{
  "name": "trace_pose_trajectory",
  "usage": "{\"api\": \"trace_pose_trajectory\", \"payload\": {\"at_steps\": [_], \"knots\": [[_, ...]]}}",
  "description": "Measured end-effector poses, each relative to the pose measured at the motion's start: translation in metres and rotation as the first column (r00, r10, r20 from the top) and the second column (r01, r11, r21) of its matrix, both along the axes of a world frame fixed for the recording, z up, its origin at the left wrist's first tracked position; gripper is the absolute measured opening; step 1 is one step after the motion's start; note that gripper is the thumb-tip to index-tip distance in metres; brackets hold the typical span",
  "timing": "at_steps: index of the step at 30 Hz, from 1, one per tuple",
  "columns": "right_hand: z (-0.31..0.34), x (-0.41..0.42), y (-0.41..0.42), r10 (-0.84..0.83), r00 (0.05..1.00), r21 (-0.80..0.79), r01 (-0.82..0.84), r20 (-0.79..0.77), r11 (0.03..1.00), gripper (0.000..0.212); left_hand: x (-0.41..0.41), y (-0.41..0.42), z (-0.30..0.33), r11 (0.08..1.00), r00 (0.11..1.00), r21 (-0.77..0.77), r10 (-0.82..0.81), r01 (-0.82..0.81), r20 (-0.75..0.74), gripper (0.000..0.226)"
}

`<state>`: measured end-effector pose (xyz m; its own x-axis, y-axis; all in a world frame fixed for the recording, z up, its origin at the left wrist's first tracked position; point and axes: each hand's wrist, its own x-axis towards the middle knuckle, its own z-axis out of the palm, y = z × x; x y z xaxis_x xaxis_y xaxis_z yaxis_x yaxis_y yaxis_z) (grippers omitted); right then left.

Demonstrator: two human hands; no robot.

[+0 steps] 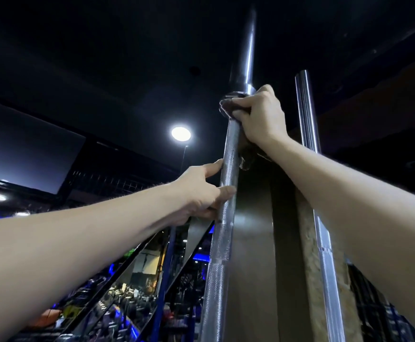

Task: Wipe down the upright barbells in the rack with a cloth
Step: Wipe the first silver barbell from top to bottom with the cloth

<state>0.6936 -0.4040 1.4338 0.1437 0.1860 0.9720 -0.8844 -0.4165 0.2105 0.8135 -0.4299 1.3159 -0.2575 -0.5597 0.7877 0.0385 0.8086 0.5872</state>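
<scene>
A chrome barbell (222, 230) stands upright in the middle of the head view, its knurled shaft rising to a collar and smooth sleeve. My left hand (202, 193) grips the shaft about halfway up, thumb and fingers curled round it. My right hand (260, 117) is higher, just under the collar, wrapped round the bar with a dark cloth (228, 107) bunched under its fingers. Most of the cloth is hidden by the hand. A second upright barbell (309, 114) stands to the right, partly behind my right forearm.
A dark pillar (256, 230) stands right behind the barbells. Slanted mirror panels (137, 280) and a blue post (164, 267) lie lower left, reflecting gym gear. A round ceiling light (181, 133) glows above.
</scene>
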Motion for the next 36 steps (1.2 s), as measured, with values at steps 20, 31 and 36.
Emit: {"api": "trace_pose_trajectory", "payload": {"at_steps": [20, 31, 36], "knots": [[-0.077, -0.015, -0.022, -0.117, 0.955, -0.13, 0.084, -0.274, 0.988, 0.03, 0.004, -0.011, 0.001, 0.999, 0.999, 0.021, -0.039, 0.038, 0.019, 0.067], [-0.024, -0.003, -0.032, -0.142, 0.981, -0.092, 0.13, -0.129, 0.987, 0.03, 0.004, -0.018, -0.003, 1.0, 1.0, 0.019, -0.007, 0.008, -0.023, 0.067], [-0.073, -0.018, -0.033, -0.168, 0.94, -0.093, 0.147, -0.297, 0.985, 0.029, 0.003, -0.02, -0.006, 1.0, 1.0, -0.025, -0.005, 0.004, -0.01, 0.059]]}}
